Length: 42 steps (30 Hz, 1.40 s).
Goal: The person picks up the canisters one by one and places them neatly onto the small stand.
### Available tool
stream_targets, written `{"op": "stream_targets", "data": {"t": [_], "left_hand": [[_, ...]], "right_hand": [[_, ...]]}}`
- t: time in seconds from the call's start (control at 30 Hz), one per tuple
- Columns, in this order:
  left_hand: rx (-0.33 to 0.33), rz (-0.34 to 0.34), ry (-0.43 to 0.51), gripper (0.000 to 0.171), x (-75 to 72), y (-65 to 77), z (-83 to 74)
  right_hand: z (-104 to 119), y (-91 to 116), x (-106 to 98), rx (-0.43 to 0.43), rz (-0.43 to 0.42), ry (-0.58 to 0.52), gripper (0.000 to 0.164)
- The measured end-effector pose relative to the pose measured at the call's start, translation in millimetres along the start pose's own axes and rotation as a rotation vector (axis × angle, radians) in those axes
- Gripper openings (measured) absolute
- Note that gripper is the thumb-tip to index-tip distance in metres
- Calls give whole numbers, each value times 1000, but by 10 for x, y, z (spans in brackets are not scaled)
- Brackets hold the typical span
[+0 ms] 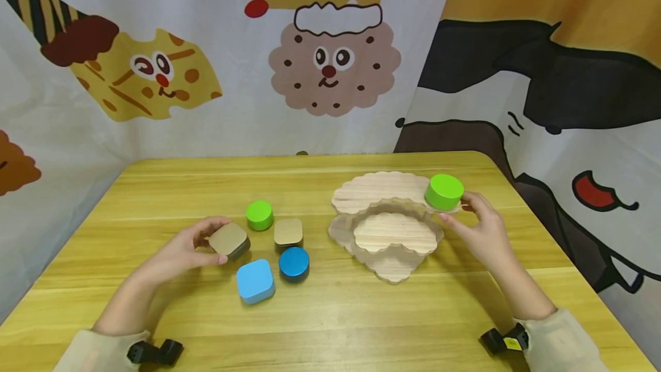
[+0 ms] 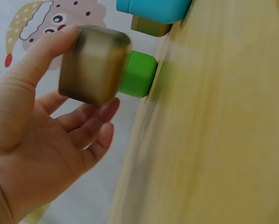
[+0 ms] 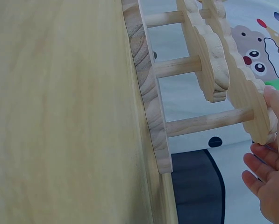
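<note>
My left hand pinches a gold rounded-square tin between thumb and fingers, held tilted. The left wrist view shows this gold tin blurred, overlapping a green tin behind it. At the right, my right hand has its thumb and fingers around the right end of the upper tier of a tiered wooden stand. A round green tin sits on that end, right beside the thumb. In the right wrist view the thumb is at the tier's edge, and the other fingers are loosely bent.
Right of the left hand stand a round green tin, another gold tin, a dark blue round tin and a light blue square tin. The stand has scalloped tiers on pegs. A printed curtain hangs behind the table.
</note>
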State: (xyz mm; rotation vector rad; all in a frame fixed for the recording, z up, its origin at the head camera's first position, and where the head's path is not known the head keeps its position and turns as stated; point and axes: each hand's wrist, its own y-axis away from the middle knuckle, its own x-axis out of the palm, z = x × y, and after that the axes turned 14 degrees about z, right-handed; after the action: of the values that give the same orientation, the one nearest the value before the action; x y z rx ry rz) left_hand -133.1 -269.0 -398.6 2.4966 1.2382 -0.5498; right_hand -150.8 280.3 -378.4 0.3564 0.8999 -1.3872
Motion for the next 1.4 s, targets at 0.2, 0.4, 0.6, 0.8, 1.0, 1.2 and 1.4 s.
{"op": "stream_targets", "data": {"t": [0.2, 0.4, 0.6, 0.8, 1.0, 1.2, 1.4], "left_hand": [[15, -59, -51, 62, -10, -7, -105], [-11, -110, -50, 64, 20, -42, -200], [-17, -152, -52, 66, 67, -67, -316], [18, -171, -58, 66, 142, -112, -426], [43, -179, -71, 66, 227, -179, -514], [51, -181, -80, 67, 349, -241, -591], [63, -177, -52, 67, 472, -310, -683]], "right_hand": [[-3, -2, 3, 0, -3, 3, 49], [5, -1, 1, 1, 0, 7, 49], [-1, -8, 7, 3, 0, 4, 49], [-4, -3, 7, 10, 0, 17, 50], [-5, -2, 5, 13, -1, 15, 50], [-13, 2, 7, 13, -3, 12, 50], [-18, -6, 11, 9, -2, -3, 50]]}}
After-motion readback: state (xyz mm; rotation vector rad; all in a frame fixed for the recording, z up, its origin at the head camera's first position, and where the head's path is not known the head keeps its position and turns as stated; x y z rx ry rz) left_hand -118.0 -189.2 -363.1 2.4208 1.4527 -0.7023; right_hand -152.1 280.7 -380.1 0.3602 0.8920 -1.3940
